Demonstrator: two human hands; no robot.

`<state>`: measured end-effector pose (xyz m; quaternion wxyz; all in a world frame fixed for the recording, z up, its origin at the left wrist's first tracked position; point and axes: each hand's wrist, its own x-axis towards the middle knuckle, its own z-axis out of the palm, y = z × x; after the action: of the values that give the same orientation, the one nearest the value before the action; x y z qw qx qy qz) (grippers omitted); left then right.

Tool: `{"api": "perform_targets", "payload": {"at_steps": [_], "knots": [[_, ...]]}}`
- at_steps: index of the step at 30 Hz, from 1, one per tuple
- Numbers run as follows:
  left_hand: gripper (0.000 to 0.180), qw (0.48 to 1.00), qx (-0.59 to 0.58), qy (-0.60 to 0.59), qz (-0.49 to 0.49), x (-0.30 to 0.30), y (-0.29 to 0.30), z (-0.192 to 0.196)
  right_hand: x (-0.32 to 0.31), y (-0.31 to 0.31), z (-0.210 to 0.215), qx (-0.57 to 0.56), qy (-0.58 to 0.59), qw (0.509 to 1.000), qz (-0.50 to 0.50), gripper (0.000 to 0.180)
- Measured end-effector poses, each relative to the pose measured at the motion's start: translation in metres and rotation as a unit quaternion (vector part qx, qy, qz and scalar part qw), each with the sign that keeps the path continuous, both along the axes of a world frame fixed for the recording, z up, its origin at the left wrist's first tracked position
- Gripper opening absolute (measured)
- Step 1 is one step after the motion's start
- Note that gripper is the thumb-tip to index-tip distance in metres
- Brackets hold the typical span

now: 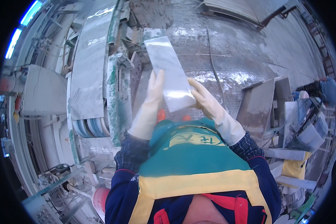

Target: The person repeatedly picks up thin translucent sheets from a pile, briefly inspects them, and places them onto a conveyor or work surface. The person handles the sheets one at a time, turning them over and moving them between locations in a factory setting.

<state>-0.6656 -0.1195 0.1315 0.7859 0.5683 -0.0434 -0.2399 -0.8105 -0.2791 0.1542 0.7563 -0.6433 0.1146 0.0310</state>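
A long, pale grey-veined marble slab, polished and wet-looking, is held up in front of my green apron, its far end tilting to the left. In a cream rubber glove, my left hand grips the slab's left edge, with the fingers pointing away from me. My right hand, gloved the same way, is closed on the right edge close to the near end. The fingers under the slab are hidden. To the left of my left hand, another long marble slab lies on a machine bed.
The machine's green side rail runs along my left, with blue-grey rollers at its near end. A dark cable crosses the wet floor. Upright stone panels stand at right; a red bucket sits at lower left. Another person is far right.
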Motion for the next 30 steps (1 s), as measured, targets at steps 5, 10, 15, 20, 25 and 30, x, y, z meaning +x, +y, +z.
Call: {"api": "perform_targets", "payload": {"at_steps": [5, 10, 15, 20, 25, 30], "knots": [[0.061, 0.988, -0.059, -0.066, -0.129, 0.015, 0.030, 0.006, 0.038, 0.033, -0.018, 0.073, 0.040, 0.991, -0.109, 0.053], [0.072, 0.995, -0.010, -0.045, -0.090, 0.061, 0.063, 0.012, 0.049, 0.058, -0.009, 0.079, 0.043, 0.992, -0.091, 0.048], [0.052, 0.995, -0.063, -0.046, 0.068, 0.134, 0.078, 0.000, 0.063, 0.074, 0.003, 0.036, 0.117, 0.991, -0.058, 0.047], [0.025, 0.991, -0.058, -0.039, 0.116, 0.165, 0.105, -0.022, 0.075, 0.085, 0.002, 0.025, 0.090, 0.995, -0.042, 0.049], [0.053, 0.984, -0.051, -0.071, 0.154, 0.136, 0.114, -0.036, 0.091, 0.093, -0.003, 0.021, 0.071, 0.997, -0.024, 0.048], [0.079, 0.992, -0.049, -0.083, 0.079, 0.040, 0.124, -0.016, 0.123, 0.105, -0.013, 0.050, 0.068, 0.996, -0.038, 0.043]]}}
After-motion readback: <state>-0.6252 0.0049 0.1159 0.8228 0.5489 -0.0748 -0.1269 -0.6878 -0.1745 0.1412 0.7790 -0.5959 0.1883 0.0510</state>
